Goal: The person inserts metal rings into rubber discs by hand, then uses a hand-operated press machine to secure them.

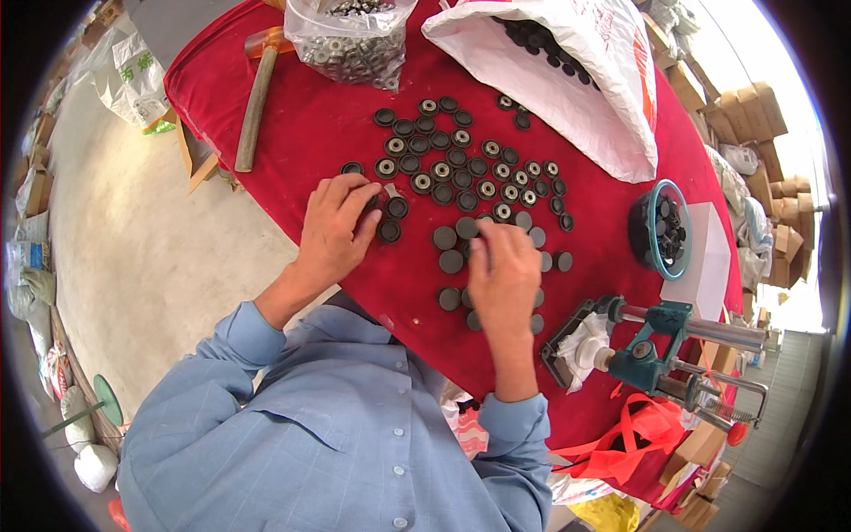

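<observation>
Fingers of left hand (335,226) pinching black rubber cap (373,203); right hand (503,270) curling over flat caps (450,249), grip unclear. Many ringed caps (461,164) lying sorted at 12 o'clock; white sack (576,80) at 1 o'clock remaining part full.

Clear plastic bag (350,35) and white sack (567,71) lie at the table's far edge.

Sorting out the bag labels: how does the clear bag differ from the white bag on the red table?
The clear plastic bag is see-through and bunched upright; the white bag is opaque and lies slumped on its side, mouth open toward the red table. The clear bag holds small ring-shaped pieces that look silvery-grey; the white bag shows dark round pieces at its mouth. The white bag is clearly larger. Both sit at the table's far edge, beyond the discs laid out there.
</observation>
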A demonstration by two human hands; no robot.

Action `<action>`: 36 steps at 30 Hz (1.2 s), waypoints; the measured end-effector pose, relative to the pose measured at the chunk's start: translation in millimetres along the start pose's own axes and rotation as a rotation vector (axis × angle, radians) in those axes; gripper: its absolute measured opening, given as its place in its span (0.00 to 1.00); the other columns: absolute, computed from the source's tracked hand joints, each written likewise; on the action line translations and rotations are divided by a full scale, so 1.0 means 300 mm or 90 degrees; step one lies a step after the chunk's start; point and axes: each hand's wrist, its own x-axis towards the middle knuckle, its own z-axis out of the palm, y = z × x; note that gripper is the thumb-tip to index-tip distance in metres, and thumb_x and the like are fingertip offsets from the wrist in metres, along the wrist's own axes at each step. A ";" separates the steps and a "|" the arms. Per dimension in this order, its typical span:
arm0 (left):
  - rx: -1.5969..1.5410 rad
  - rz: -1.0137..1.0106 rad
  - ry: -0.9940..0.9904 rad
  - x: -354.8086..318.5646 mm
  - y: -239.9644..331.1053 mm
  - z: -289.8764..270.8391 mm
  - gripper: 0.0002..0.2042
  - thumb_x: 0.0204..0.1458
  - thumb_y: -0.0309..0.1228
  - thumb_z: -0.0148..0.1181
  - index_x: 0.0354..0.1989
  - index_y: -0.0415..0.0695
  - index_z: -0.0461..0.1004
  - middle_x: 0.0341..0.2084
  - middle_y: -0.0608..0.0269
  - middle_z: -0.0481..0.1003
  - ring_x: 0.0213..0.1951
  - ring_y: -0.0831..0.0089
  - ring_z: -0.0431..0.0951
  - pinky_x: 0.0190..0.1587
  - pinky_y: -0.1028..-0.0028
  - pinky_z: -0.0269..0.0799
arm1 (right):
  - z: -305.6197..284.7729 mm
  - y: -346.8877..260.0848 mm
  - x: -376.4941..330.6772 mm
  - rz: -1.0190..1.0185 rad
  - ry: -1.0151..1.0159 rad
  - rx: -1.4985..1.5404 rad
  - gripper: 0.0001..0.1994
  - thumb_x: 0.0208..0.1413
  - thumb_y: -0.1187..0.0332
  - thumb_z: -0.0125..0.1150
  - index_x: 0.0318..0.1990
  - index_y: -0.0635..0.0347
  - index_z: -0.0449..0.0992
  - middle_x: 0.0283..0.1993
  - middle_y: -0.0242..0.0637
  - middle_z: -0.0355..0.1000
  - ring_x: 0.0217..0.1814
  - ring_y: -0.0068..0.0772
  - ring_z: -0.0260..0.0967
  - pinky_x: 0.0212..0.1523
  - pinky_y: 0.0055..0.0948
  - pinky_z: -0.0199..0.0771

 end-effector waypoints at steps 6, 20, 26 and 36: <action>0.061 0.047 -0.017 0.040 -0.045 0.001 0.18 0.53 0.24 0.70 0.54 0.41 0.81 0.50 0.57 0.75 0.48 0.55 0.75 0.49 0.58 0.71 | 0.150 -0.233 0.003 -0.020 -0.109 -0.070 0.14 0.58 0.63 0.73 0.50 0.56 0.83 0.47 0.38 0.74 0.53 0.45 0.72 0.52 0.46 0.68; -0.002 0.051 -0.150 0.057 -0.034 0.041 0.20 0.51 0.26 0.73 0.54 0.44 0.82 0.50 0.60 0.77 0.51 0.56 0.75 0.52 0.58 0.71 | 0.062 -0.083 0.021 0.129 -0.043 0.262 0.16 0.59 0.78 0.68 0.55 0.61 0.78 0.40 0.43 0.77 0.38 0.46 0.78 0.39 0.42 0.79; -0.024 0.044 -0.097 0.041 -0.043 0.072 0.20 0.52 0.26 0.73 0.55 0.44 0.81 0.48 0.60 0.77 0.49 0.57 0.75 0.50 0.58 0.71 | 0.144 -0.198 -0.031 -0.021 -0.069 0.075 0.15 0.59 0.66 0.73 0.51 0.60 0.81 0.43 0.41 0.74 0.45 0.47 0.77 0.44 0.44 0.78; 0.001 0.071 -0.105 0.066 -0.072 0.060 0.19 0.53 0.26 0.71 0.56 0.46 0.83 0.46 0.59 0.76 0.47 0.57 0.74 0.48 0.60 0.70 | 0.272 -0.294 -0.078 0.006 -0.128 0.081 0.21 0.55 0.65 0.76 0.54 0.60 0.78 0.45 0.40 0.70 0.45 0.46 0.75 0.43 0.44 0.78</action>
